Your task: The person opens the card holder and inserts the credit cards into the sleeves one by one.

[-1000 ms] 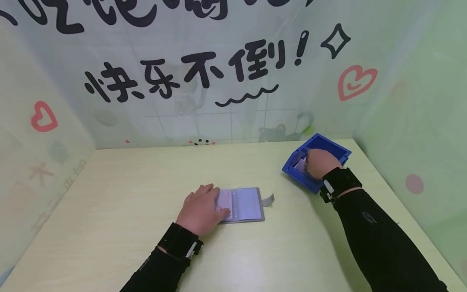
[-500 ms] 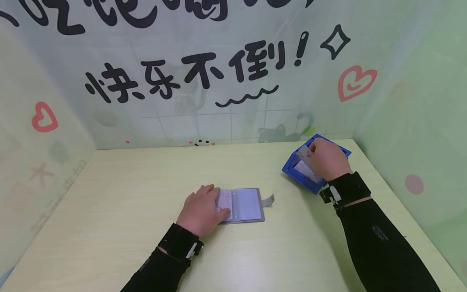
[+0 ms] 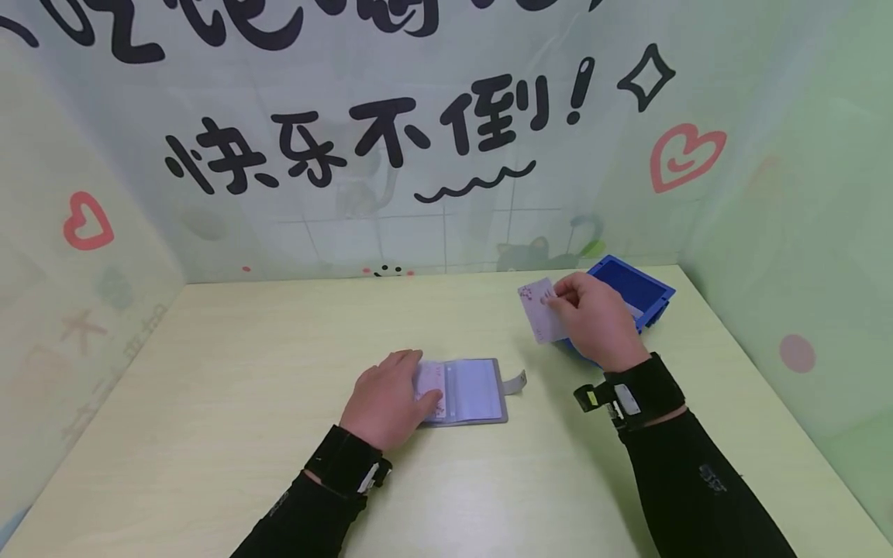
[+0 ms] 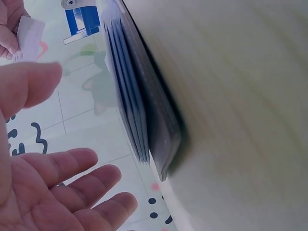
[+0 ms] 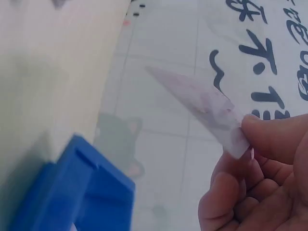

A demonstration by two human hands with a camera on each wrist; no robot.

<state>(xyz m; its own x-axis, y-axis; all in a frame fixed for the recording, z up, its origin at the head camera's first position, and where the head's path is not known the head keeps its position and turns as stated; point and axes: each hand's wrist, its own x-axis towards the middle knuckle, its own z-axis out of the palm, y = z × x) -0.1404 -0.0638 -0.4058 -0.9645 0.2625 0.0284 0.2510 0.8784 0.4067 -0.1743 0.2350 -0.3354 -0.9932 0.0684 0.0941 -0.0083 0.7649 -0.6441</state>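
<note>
Card [image 3: 540, 311] is held in the air between the blue bin [image 3: 631, 288] and the card holder [image 3: 466, 390], pinched at one short edge by the thumb and fingers of the right hand [image 3: 593, 319]. Only that edge is gripped; the rest of the card projects free toward the left. In the right wrist view the card [image 5: 202, 103] appears thin and slightly bowed, so a light pinch of this kind could let it swivel or slip out, especially if its leading corner catches on a pocket mouth.

Card holder lies open on the table [image 3: 209, 372], its clasp tab [image 3: 516, 381] pointing right. The left hand [image 3: 387, 403] presses flat on the left page, fingers extended and slightly spread, gripping nothing. In the left wrist view the clear sleeves [image 4: 127, 91] stand fanned and loose above the cover, free of the left hand's fingers [image 4: 72, 166]. Risks, as judged:

- unrestrained sleeves may flip over or close up
- card may enter between sleeves instead of into a pocket
- holder may slide if downward pressure eases
</note>
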